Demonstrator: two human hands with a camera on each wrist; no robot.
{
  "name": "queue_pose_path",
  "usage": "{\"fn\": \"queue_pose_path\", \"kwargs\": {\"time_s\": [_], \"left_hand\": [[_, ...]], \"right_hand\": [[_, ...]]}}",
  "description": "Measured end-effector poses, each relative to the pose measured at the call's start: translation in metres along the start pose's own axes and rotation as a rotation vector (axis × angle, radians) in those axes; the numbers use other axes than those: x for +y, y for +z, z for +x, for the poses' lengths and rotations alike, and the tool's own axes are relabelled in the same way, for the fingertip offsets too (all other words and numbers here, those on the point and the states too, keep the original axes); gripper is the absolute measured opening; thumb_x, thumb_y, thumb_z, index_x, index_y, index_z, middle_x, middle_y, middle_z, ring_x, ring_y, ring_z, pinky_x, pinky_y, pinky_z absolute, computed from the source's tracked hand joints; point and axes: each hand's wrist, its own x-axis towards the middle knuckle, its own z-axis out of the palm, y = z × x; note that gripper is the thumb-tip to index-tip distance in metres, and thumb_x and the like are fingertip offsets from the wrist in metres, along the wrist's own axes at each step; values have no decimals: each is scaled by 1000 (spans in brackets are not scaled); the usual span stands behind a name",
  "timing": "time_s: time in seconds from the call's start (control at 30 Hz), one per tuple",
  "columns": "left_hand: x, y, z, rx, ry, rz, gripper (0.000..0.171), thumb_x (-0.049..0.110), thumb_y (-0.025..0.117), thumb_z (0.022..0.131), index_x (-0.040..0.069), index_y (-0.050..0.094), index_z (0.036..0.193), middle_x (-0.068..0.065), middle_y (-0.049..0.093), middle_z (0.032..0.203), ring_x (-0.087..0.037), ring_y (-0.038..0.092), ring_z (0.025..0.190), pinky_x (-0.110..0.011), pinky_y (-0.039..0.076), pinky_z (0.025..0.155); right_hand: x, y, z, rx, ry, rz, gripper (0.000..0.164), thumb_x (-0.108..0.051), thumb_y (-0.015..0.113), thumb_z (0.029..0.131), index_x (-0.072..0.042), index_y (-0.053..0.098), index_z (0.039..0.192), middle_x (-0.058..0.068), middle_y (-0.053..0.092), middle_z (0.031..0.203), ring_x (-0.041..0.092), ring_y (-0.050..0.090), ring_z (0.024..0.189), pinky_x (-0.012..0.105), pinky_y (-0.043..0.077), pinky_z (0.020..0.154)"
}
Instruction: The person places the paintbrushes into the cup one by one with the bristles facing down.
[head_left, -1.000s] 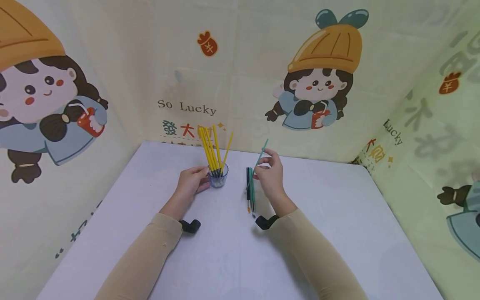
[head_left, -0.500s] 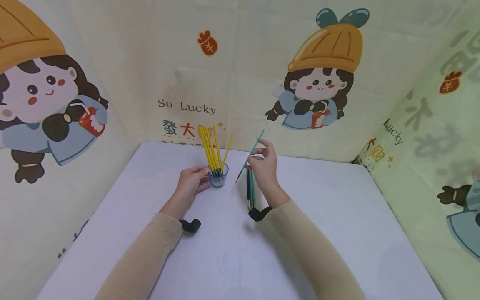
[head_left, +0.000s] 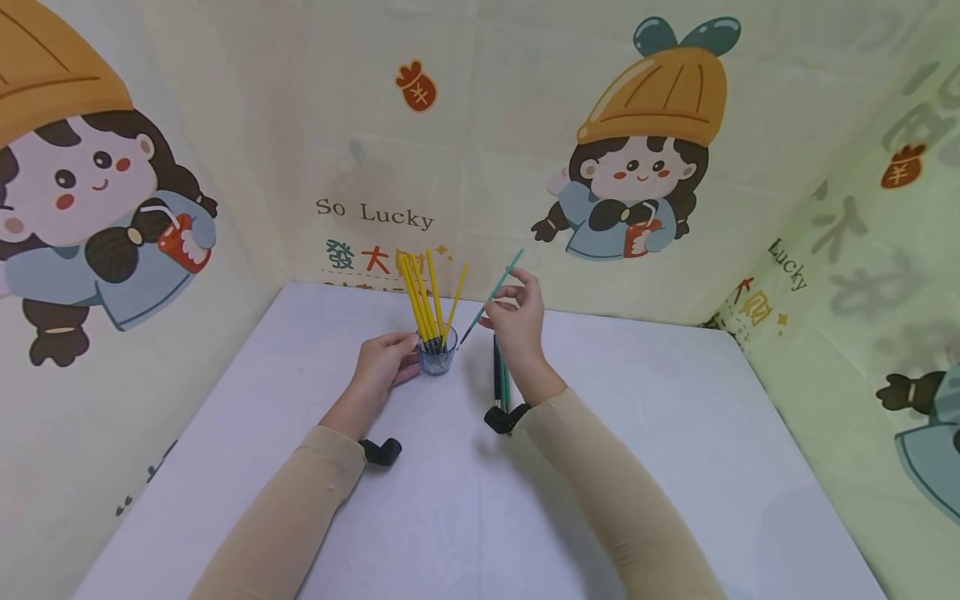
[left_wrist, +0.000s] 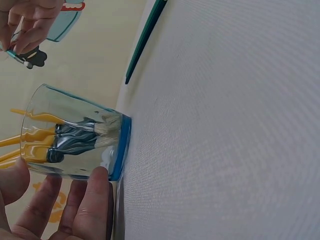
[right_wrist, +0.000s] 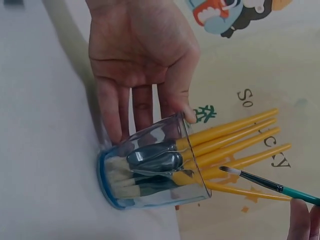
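Note:
My left hand (head_left: pixel 384 363) holds the side of a clear cup (head_left: pixel 437 363) with a blue base (left_wrist: pixel 123 145), thumb near the rim and fingers along the wall. Several yellow-handled paintbrushes (head_left: pixel 422 302) stand in it, bristles down. Right of the cup, my right hand (head_left: pixel 519 327) pinches a thin teal paintbrush (head_left: pixel 489 298) in the air, tilted with its bristles down and to the left. In the right wrist view the bristle tip of this teal paintbrush (right_wrist: pixel 257 181) appears beside the yellow handles, above the rim. Whether it touches them I cannot tell.
Black and teal paintbrushes (head_left: pixel 497 367) lie on the white table (head_left: pixel 450 517), partly hidden under my right hand and its black wrist camera (head_left: pixel 504 418). A printed cloth (head_left: pixel 480 150) hangs upright close behind the cup and along both sides.
My right hand has lifted the teal paintbrush off the lying brushes and carried it up and left, close to the cup. The left hand and the cup have stayed in place.

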Motion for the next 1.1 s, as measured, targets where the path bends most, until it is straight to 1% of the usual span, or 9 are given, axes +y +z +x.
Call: {"fn": "queue_pose_path", "kwargs": {"time_s": [0.13,0.27,0.37,0.5,0.63,0.8,0.9,1.03,1.1], "left_hand": [[0,-1,1,-3,-6,-2,39,26,68,108,8,68,142,-7,67,124,-18,67,107,-36,66,101],[1,-2,0,-6,-8,-5,38,26,67,108,9,68,142,-7,67,125,-18,67,107,-36,66,101],[1,-1,-1,-6,-10,-8,38,26,68,108,9,68,142,-7,67,125,-18,68,107,-36,66,101],[1,-1,-1,-7,-7,-2,38,26,68,108,9,69,142,-6,68,124,-18,67,107,-36,66,102],[1,0,-1,-7,-4,-2,38,26,67,108,8,68,142,-7,68,126,-18,67,107,-36,66,101],[0,-1,-1,-5,-3,-6,39,26,67,108,8,68,143,-8,68,128,-18,68,107,-35,66,101],[-1,-1,-1,-5,-2,5,40,27,68,108,9,68,143,-8,67,129,-18,67,108,-35,66,101],[0,-1,-2,-6,-4,10,41,28,68,108,9,67,144,-8,67,128,-18,67,108,-35,66,101],[0,-1,-3,-5,-7,4,40,28,68,108,9,67,144,-7,66,127,-18,67,108,-35,66,101]], "right_hand": [[0,7,2,-3,-1,10,67,13,63,95,-16,46,152,1,56,102,20,66,80,27,68,67],[5,12,5,-36,-7,-11,66,12,62,94,-13,45,153,3,55,104,17,66,80,29,69,69],[11,14,6,-52,9,-28,65,12,62,94,-15,47,151,3,55,103,16,67,80,29,69,70],[19,16,4,-51,36,-31,66,14,64,93,-16,49,149,3,56,102,17,67,80,30,69,70],[24,18,1,-58,46,-39,66,15,65,92,-14,50,149,3,57,101,18,67,80,34,71,72],[28,21,-3,-81,46,-69,68,16,65,91,-11,48,152,4,58,101,17,68,80,41,72,78],[30,21,-4,-91,48,-97,70,16,66,91,-11,48,152,5,59,102,15,68,81,38,72,79],[35,20,-3,-102,49,-123,70,17,67,90,-15,50,151,5,60,102,14,68,81,30,70,76],[37,19,-2,-111,53,-141,70,17,68,90,-16,52,150,5,60,102,14,67,80,28,70,75]]}}
